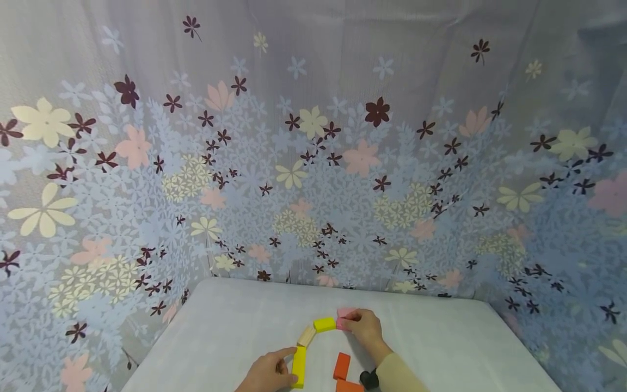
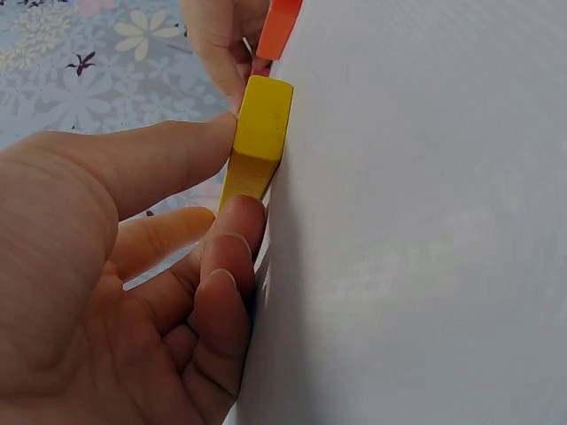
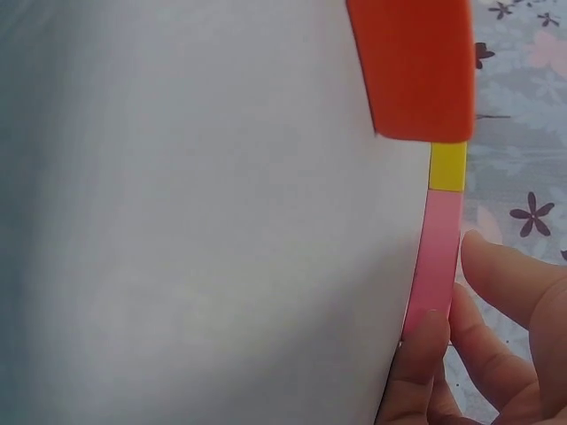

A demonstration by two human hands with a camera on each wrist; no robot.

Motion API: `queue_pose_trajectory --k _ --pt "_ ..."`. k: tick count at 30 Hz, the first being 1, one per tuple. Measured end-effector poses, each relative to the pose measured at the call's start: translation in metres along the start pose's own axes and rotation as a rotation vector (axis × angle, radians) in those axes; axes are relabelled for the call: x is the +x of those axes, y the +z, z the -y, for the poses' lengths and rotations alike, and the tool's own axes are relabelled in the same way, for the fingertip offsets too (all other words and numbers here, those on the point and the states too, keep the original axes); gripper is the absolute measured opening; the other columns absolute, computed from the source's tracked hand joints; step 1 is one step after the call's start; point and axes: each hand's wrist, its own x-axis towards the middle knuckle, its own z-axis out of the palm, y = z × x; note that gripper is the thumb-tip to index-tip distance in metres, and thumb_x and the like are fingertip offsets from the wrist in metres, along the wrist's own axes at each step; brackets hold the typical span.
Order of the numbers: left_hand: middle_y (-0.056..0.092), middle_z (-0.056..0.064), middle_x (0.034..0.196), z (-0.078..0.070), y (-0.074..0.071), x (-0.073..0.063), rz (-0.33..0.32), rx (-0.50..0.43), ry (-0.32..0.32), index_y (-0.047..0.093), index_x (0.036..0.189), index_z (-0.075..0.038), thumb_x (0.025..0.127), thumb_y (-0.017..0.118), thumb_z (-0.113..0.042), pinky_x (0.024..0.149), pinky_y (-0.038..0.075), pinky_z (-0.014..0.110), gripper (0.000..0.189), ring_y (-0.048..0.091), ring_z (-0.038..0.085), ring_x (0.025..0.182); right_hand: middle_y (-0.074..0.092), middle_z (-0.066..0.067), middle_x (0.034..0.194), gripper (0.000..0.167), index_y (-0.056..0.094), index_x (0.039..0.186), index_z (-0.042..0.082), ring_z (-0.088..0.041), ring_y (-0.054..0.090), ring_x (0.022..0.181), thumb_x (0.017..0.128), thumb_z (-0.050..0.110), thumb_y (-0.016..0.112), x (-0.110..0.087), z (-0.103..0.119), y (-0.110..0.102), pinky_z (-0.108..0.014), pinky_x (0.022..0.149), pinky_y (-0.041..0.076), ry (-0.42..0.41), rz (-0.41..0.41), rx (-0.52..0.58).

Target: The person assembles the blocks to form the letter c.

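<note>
A curved row of wooden blocks lies on the white table. My left hand (image 1: 266, 371) holds the long yellow block (image 1: 299, 368) at the row's near left end, with thumb and fingertips against it in the left wrist view. Beyond it come a plain wood-coloured piece (image 1: 306, 336) and a second yellow block (image 1: 324, 325). At the far right end, my right hand (image 1: 366, 326) pinches a pink block (image 3: 436, 257) that meets the second yellow block end to end. A lighter pink face (image 1: 346, 312) shows just behind, partly covered by the fingers.
Inside the curve lie a red-orange block (image 1: 342, 366) and an orange block (image 1: 349, 386) near the front edge of view. A small black object (image 1: 369, 379) sits by the right sleeve (image 1: 399, 374). Flowered curtain (image 1: 313, 163) hangs around the white table (image 1: 441, 348).
</note>
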Motion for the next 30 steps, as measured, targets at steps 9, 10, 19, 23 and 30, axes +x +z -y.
queue_pose_trajectory --k 9,10,19,23,30 --pt "0.060 -0.002 0.072 0.001 0.000 0.000 0.010 -0.019 0.000 0.062 0.136 -0.007 0.084 0.081 -0.023 0.055 0.040 0.026 0.057 0.051 0.013 0.061 0.063 -0.003 0.082 0.010 0.073 0.088 0.006 -0.021 0.054 0.076 0.087 0.015 0.075 -0.005 0.003 -0.005 -0.034 0.066 0.049 -0.004 0.005 -0.007" --pt "0.060 -0.002 0.072 0.000 0.001 0.000 0.011 -0.020 -0.004 0.062 0.136 -0.007 0.085 0.081 -0.023 0.055 0.040 0.027 0.057 0.051 0.013 0.062 0.063 -0.003 0.081 0.010 0.073 0.089 0.005 -0.020 0.054 0.075 0.088 0.015 0.074 -0.004 0.003 -0.007 -0.034 0.065 0.049 -0.002 0.011 -0.006" --pt "0.059 0.000 0.073 -0.006 -0.001 0.000 0.012 0.008 -0.048 0.062 0.136 -0.008 0.085 0.082 -0.025 0.057 0.039 0.028 0.058 0.050 0.015 0.063 0.067 -0.004 0.084 0.013 0.074 0.089 0.005 -0.020 0.055 0.061 0.088 0.016 0.068 0.011 -0.004 -0.029 -0.033 0.055 0.047 0.027 0.052 -0.033" --pt "0.058 -0.001 0.073 -0.005 -0.003 -0.001 0.008 0.021 -0.040 0.063 0.135 -0.008 0.084 0.082 -0.026 0.056 0.038 0.028 0.057 0.049 0.014 0.063 0.069 -0.005 0.086 0.013 0.075 0.093 0.005 -0.019 0.055 0.058 0.090 0.015 0.068 0.016 -0.009 -0.038 -0.035 0.055 0.047 -0.017 0.041 -0.044" --pt "0.059 -0.001 0.073 -0.003 -0.001 0.000 0.020 0.010 -0.042 0.063 0.136 -0.009 0.085 0.082 -0.026 0.056 0.039 0.028 0.058 0.050 0.014 0.063 0.070 -0.010 0.097 0.026 0.071 0.116 0.004 -0.020 0.060 0.072 0.094 0.016 0.069 0.022 -0.019 -0.041 -0.035 0.060 0.050 -0.057 0.115 -0.029"
